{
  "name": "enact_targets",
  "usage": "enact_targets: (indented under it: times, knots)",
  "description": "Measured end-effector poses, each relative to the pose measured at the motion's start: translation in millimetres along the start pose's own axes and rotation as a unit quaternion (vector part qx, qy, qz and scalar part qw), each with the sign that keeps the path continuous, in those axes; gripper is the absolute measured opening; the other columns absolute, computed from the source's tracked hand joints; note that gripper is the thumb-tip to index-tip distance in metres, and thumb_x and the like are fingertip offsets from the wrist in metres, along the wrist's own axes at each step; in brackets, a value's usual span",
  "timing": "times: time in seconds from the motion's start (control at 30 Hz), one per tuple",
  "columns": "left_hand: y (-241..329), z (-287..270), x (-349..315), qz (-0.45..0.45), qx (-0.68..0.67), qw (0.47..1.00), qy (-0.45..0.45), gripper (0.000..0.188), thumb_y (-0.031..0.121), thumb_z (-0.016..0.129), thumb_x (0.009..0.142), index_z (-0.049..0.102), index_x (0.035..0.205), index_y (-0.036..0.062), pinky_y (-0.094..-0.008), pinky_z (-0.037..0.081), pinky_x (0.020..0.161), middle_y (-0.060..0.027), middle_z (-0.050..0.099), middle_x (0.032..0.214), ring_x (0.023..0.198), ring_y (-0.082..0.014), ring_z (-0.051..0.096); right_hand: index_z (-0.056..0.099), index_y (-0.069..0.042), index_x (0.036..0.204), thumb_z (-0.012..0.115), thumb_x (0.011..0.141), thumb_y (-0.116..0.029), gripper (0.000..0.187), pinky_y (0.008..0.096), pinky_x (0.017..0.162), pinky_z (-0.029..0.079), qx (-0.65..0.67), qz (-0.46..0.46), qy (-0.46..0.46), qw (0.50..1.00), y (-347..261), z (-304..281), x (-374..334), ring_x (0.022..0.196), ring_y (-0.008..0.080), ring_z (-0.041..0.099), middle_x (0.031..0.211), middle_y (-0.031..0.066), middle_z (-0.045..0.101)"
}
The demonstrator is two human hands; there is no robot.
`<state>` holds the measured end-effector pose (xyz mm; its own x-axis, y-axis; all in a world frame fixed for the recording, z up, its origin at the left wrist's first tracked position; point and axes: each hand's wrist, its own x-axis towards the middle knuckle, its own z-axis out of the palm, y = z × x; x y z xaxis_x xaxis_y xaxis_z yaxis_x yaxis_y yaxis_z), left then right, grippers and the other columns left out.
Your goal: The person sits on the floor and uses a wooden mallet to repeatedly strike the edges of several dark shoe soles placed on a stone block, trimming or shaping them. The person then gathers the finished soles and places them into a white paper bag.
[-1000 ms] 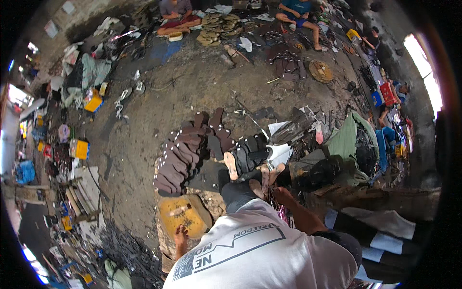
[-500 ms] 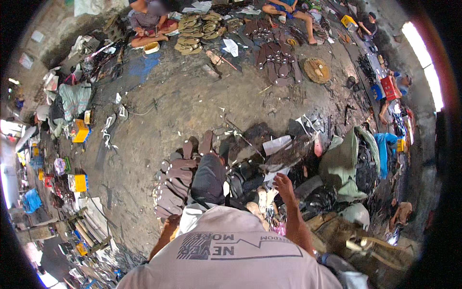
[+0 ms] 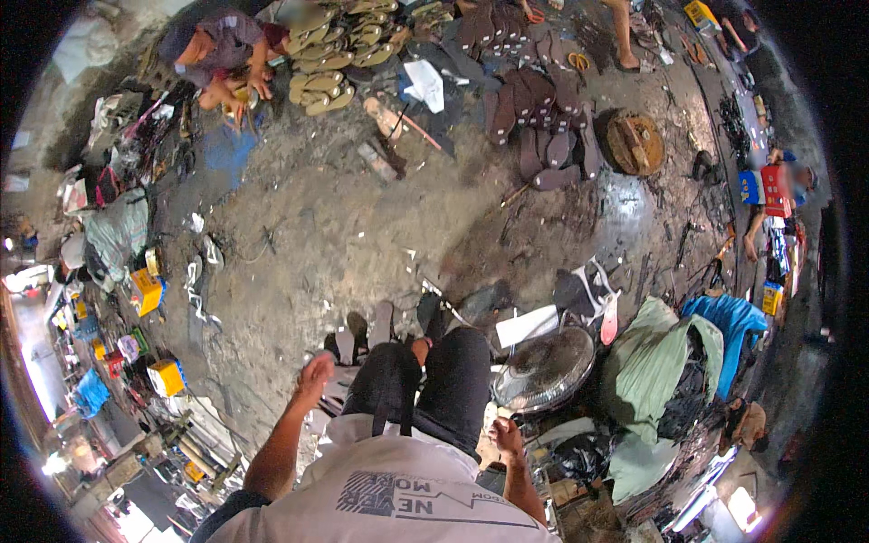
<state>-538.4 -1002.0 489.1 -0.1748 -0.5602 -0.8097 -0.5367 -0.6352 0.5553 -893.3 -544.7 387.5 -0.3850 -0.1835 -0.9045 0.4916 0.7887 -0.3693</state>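
My left hand [image 3: 313,376] is raised just left of my left knee, close to several dark brown footwear soles [image 3: 342,344] on the ground. Motion smears its fingers, and nothing shows clearly in it. My right hand [image 3: 509,440] is low beside my right thigh, fingers curled in; what they hold, if anything, is too small to make out. Pale tan, foot-shaped forms [image 3: 489,447] lie next to it, partly hidden by hand and leg. Another upright brown sole [image 3: 382,322] stands before my knees.
Ahead of my right knee lie a round fan [image 3: 547,369] and a white sheet [image 3: 528,326]. Green sacking [image 3: 647,366] bulges at the right. Across the floor are dark soles [image 3: 548,149], olive sandals [image 3: 321,90] and a round wooden block [image 3: 635,143]. A person [image 3: 217,54] sits far left.
My view has shifted, and both knees now show. My left hand has come out from beside my lap to the left. The right hand has drawn back from the white sheet toward my thigh.
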Motion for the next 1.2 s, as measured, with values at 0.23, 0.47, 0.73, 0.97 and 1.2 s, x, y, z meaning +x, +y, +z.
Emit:
enact_targets:
  times: [0.23, 0.47, 0.73, 0.97, 1.2]
  knots:
    - [41.0, 10.6, 52.7, 0.044, 0.133, 0.990, -0.017, 0.037, 0.028, 0.062, 0.104, 0.064, 0.128, -0.0002, -0.0387, 0.052, 0.099, -0.0154, 0.069, 0.123, 0.115, -0.0247, 0.066, 0.061, -0.011, 0.095, 0.058, 0.097, -0.032, 0.021, 0.0300, 0.056, 0.042, 0.441, 0.065, -0.217, 0.869, -179.1, -26.4, 87.1, 0.067, 0.0178, 0.055, 0.080, 0.0037, 0.060]
    - [120.3, 49.6, 120.7, 0.089, -0.060, 0.993, 0.047, 0.027, 0.010, 0.065, 0.093, 0.065, 0.120, 0.0060, -0.0384, 0.055, 0.085, -0.0119, 0.067, 0.110, 0.100, -0.0260, 0.067, 0.055, -0.007, 0.133, 0.063, 0.102, -0.029, 0.039, 0.0373, 0.070, 0.051, 0.049, -0.244, -0.080, 0.965, -486.8, -69.1, 232.6, 0.082, 0.0184, 0.064, 0.104, 0.0077, 0.065]
    - [191.4, 85.6, 208.5, 0.161, 0.010, 0.986, 0.037, 0.031, 0.025, 0.064, 0.100, 0.066, 0.123, 0.0054, -0.0399, 0.051, 0.092, -0.0115, 0.070, 0.110, 0.103, -0.0258, 0.065, 0.053, -0.008, 0.140, 0.065, 0.101, -0.038, 0.051, 0.0349, 0.078, 0.050, 0.003, -0.244, -0.096, 0.965, -763.5, -36.1, 183.7, 0.097, 0.0170, 0.065, 0.114, 0.0040, 0.066]
    - [384.1, 114.5, 300.2, 0.084, -0.081, 0.993, 0.023, 0.034, 0.018, 0.068, 0.100, 0.064, 0.131, 0.0056, -0.0310, 0.052, 0.083, -0.0071, 0.072, 0.106, 0.095, -0.0146, 0.065, 0.061, -0.011, 0.128, 0.067, 0.097, -0.038, 0.042, 0.0301, 0.066, 0.048, 0.101, -0.174, -0.145, 0.969, -765.2, -86.5, 260.9, 0.085, 0.0157, 0.065, 0.106, 0.0030, 0.067]
    - [520.6, 77.2, 380.8, 0.044, -0.247, 0.967, -0.036, 0.046, 0.028, 0.068, 0.100, 0.057, 0.141, 0.0111, -0.0313, 0.051, 0.085, -0.0035, 0.069, 0.116, 0.100, -0.0139, 0.066, 0.061, -0.008, 0.129, 0.065, 0.098, -0.033, 0.040, 0.0266, 0.063, 0.048, -0.117, -0.169, -0.037, 0.978, -904.7, -58.5, 281.6, 0.088, 0.0140, 0.067, 0.107, 0.0045, 0.068]
